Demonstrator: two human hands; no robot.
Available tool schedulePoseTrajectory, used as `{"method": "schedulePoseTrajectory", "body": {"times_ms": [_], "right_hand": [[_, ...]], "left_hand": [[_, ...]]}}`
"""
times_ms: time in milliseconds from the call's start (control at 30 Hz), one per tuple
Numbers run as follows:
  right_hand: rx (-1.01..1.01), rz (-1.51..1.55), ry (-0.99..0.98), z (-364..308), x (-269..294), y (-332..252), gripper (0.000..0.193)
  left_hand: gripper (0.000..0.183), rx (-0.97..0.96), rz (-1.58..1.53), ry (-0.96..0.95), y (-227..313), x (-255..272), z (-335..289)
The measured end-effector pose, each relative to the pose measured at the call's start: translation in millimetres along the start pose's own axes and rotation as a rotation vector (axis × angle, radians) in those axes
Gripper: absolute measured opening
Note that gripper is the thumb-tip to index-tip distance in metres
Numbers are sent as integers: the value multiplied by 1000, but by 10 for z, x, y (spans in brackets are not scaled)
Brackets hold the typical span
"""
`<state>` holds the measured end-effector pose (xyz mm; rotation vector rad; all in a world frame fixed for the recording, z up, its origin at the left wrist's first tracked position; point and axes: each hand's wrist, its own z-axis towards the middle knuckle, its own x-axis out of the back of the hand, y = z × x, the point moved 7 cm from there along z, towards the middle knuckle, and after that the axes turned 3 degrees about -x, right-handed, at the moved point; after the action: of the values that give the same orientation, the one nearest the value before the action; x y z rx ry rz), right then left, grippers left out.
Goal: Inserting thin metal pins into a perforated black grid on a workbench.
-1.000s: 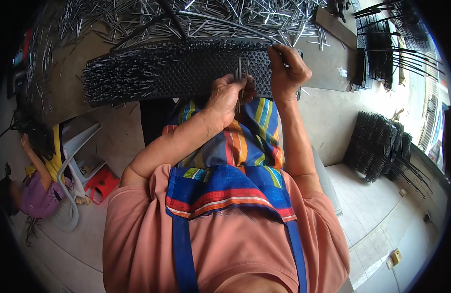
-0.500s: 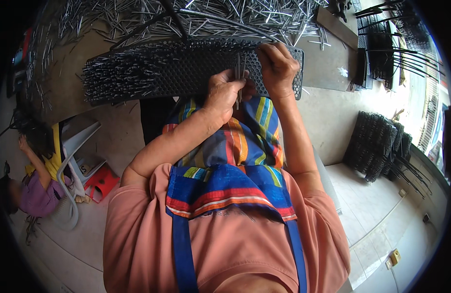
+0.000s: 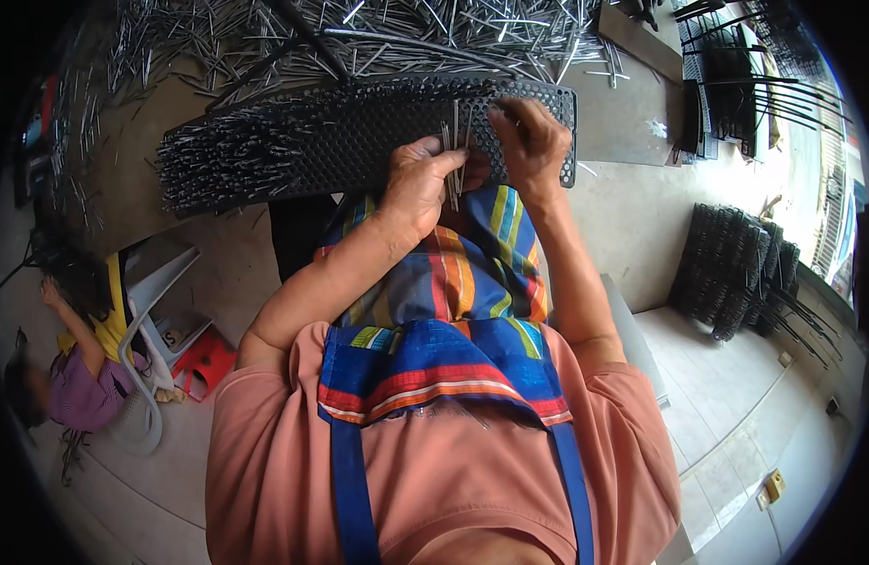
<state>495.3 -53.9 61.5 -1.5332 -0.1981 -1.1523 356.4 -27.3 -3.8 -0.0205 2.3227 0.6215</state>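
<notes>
A long black perforated plate point(image 3: 359, 141) lies across my lap. Its left part is packed with short thin metal rods point(image 3: 229, 155) standing up in the holes, and many holes in the middle are bare. Between the thumb and fingers of my left hand point(image 3: 418, 184) I grip a small bundle of thin metal rods point(image 3: 455, 155) over the plate. My right hand point(image 3: 536, 146) hovers above the plate's right end, thumb and forefinger curled close together; whatever they may pinch is too small to make out.
Loose metal rods point(image 3: 387, 42) cover the worktable beyond the plate, with a dark bar point(image 3: 307, 38) slanting above it. Stacked black racks point(image 3: 722, 268) stand on the floor at right. At left another person point(image 3: 86, 377) sits by a grey chair point(image 3: 147, 320) and a red object point(image 3: 207, 363).
My right hand has drawn back slightly from the plate's far edge. My left hand has shifted a little to the left, and the rods in it are fanned more apart.
</notes>
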Motion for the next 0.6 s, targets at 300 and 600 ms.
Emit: {"method": "schedulePoseTrajectory", "body": {"times_ms": [300, 600], "right_hand": [[-722, 837, -384, -201, -154, 441, 5], [-116, 641, 344, 175, 362, 435, 8]], "left_hand": [[21, 216, 397, -182, -119, -123, -54], [21, 76, 148, 14, -80, -157, 29]]}}
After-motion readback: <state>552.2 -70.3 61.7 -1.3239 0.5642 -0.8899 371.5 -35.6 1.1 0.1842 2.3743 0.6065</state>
